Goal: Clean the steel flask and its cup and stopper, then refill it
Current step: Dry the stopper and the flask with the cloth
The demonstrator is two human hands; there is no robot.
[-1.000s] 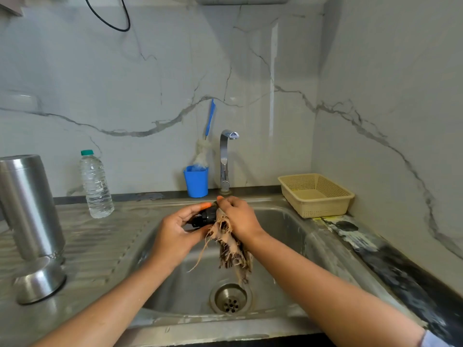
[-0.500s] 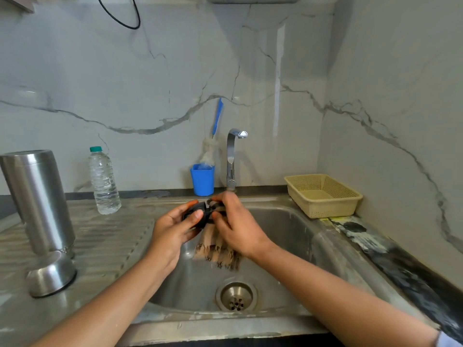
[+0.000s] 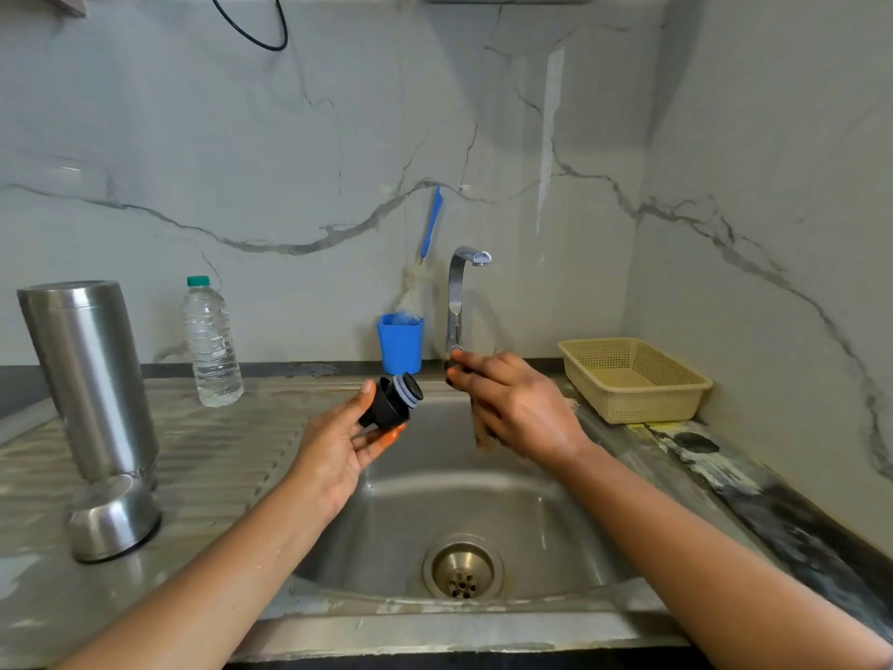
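Note:
My left hand (image 3: 338,452) grips the black flask stopper (image 3: 391,402) with a grey ring, above the left side of the sink basin. My right hand (image 3: 517,408) is to the right of it and holds a frayed brown scrub cloth (image 3: 483,430) tucked under the palm, while its fingertips touch the base of the tap (image 3: 458,302). The steel flask (image 3: 89,374) stands mouth-down on the drainboard at the left. Its steel cup (image 3: 113,517) sits upside down just in front of it.
A clear water bottle (image 3: 212,340) stands at the back of the drainboard. A blue cup (image 3: 400,343) with a bottle brush is beside the tap. A beige plastic basket (image 3: 633,379) sits right of the sink. The drain (image 3: 464,570) lies below my hands.
My hands have parted. The left has carried the stopper leftward, and the right has taken the cloth off it and reached back to the tap's base.

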